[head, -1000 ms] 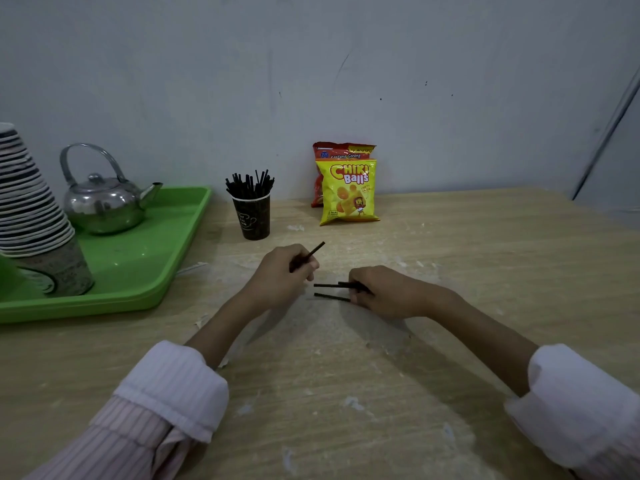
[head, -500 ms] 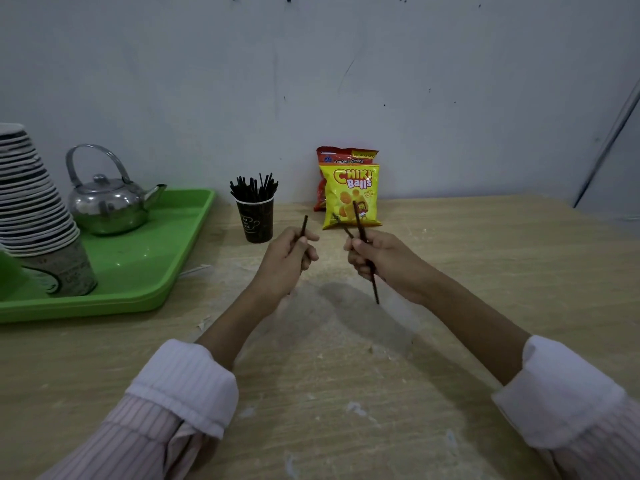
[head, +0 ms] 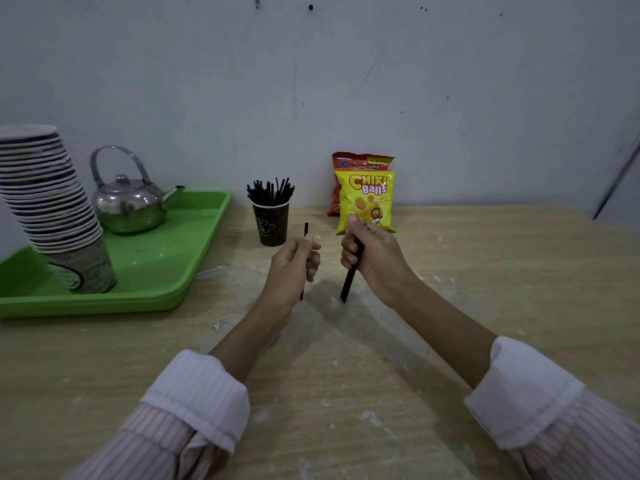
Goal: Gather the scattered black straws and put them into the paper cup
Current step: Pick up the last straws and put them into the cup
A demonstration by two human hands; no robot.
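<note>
A pale, scuffed wall backs a light wooden table [head: 485, 306] dusted with whitish flecks. Above the middle of it, both bare hands are raised off the surface. The left hand [head: 292, 268] is closed around a single black straw [head: 306, 230], held nearly upright: its top sticks out above the thumb and its lower end shows below the palm. The right hand [head: 372, 258] is fisted on a small bundle of black straws [head: 349, 284] (how many cannot be told), which slants down and to the left, the lower end protruding beneath the curled fingers and hanging just above the tabletop. Beyond the left hand stands the dark paper cup [head: 270, 223], already bristling with black straws. A yellow Chiki Balls snack bag [head: 366, 199] leans against a red snack bag [head: 360, 161] by the wall. At left, a green tray [head: 194, 258] carries a steel kettle [head: 130, 202] and a leaning stack of paper cups [head: 48, 202].
</note>
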